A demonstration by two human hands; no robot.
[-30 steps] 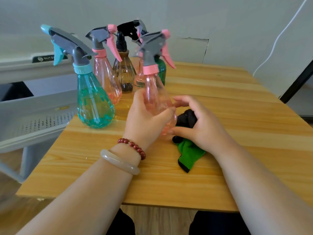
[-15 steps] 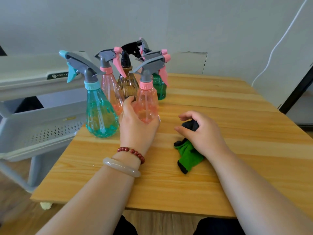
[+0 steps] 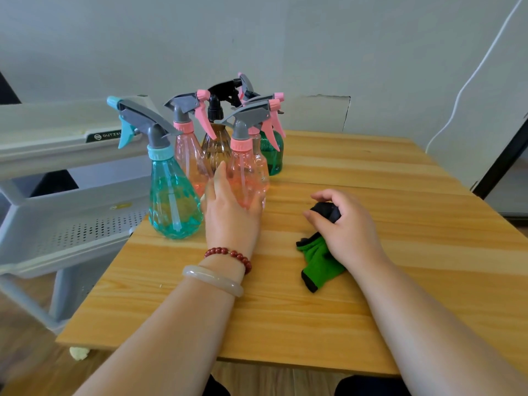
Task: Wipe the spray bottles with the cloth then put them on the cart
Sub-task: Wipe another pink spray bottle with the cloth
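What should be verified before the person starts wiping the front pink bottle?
1. Grip: the left hand holds the pink bottle: ok.
2. The pink bottle stands upright: ok.
3. The right hand grips the cloth: ok.
4. The cloth touches the pink bottle: not ok, they lie apart.
5. Whether the pink bottle is already wiped: cannot tell.
6. The cart stands beside the table, on the left: ok.
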